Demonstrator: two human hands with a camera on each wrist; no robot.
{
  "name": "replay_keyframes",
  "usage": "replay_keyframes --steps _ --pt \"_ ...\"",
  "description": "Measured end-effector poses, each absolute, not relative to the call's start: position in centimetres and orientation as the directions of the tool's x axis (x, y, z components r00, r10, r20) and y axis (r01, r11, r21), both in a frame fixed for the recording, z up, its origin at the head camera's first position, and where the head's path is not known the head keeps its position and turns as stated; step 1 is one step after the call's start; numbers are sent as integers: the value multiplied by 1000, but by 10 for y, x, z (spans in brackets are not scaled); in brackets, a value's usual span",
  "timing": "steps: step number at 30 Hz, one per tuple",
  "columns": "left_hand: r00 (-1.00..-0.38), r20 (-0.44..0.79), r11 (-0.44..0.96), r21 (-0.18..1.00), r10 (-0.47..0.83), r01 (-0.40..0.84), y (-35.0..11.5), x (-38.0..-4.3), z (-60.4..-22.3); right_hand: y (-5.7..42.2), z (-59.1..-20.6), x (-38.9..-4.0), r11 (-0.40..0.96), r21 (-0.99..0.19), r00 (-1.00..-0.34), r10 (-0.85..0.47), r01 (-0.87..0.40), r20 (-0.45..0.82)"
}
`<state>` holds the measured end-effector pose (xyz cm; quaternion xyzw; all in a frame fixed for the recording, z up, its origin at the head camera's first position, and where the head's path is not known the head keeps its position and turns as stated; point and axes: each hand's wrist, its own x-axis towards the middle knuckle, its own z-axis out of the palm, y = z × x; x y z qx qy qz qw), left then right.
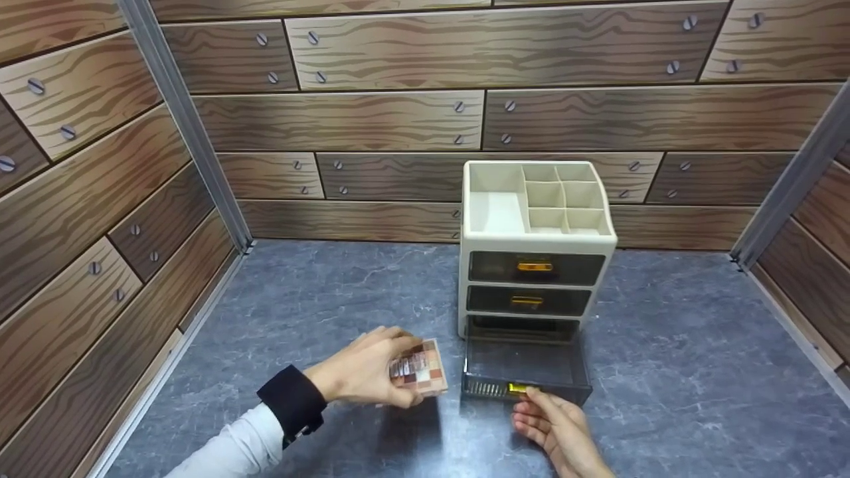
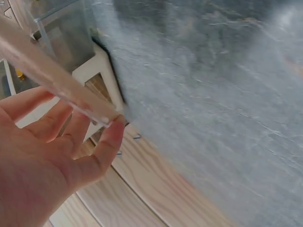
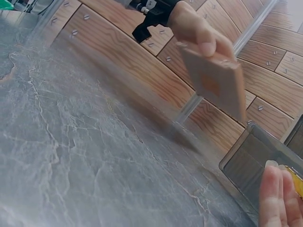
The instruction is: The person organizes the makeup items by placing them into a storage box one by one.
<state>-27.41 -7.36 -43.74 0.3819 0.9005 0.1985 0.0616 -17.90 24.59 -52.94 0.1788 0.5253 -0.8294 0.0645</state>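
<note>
My left hand (image 1: 358,366) holds an eyeshadow palette (image 1: 428,372) by its edges, tilted above the tabletop and left of the drawer. Its patchwork of brown, pink and pale squares shows from above. In the left wrist view the palette (image 2: 57,78) appears edge-on against the fingers; the right wrist view shows its plain flat side (image 3: 208,80). With thumb and fingers my right hand (image 1: 561,425) pinches the yellow handle (image 1: 518,388) of the bottom drawer (image 1: 531,358). That dark see-through drawer stands pulled out from the cream organizer (image 1: 466,279).
Two upper drawers with yellow handles, the top one (image 1: 498,267) and the middle one (image 1: 495,301), are closed. On top of the organizer are several open compartments (image 1: 498,209). Wood-patterned walls (image 1: 372,119) enclose the grey marbled tabletop (image 1: 332,292) at the back and sides.
</note>
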Motion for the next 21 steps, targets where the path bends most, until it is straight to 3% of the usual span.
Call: replay_keyframes --steps 9,21 --pt "-674 119 596 376 729 710 -52 -275 -429 247 -529 -179 -439 -853 -932 87 282 -353" --pt "-630 136 549 375 765 747 -25 -280 -426 246 -531 -180 -428 -863 -938 84 270 -335"
